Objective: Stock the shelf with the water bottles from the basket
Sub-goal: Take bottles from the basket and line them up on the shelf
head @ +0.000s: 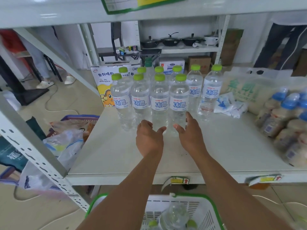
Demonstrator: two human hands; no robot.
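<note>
Bottles (pixel 159 100) with green caps stand upright in two rows on the shelf (pixel 116 155), toward its back left, labels facing out. Four make the front row, packed side by side, and two more stand just right of the rows. Both arms reach over the shelf's front edge to the foot of the front row. The left hand (pixel 149 138) sits just before the third bottle, thumb stretched out, fingers loosely bent and holding nothing. The right hand (pixel 189 133) is spread wide, fingers straight along the right side of the fourth bottle, thumb toward its base; whether it touches I cannot tell. Below the shelf's front edge a white basket (pixel 214 211) with a green rim holds a few more of them lying down. At the shelf's right end lie a sack (pixel 245 87) and wrapped packs (pixel 282 117) of blue-capped containers. Beyond the shelf's left rear corner stands a printed carton (pixel 103 83).
</note>
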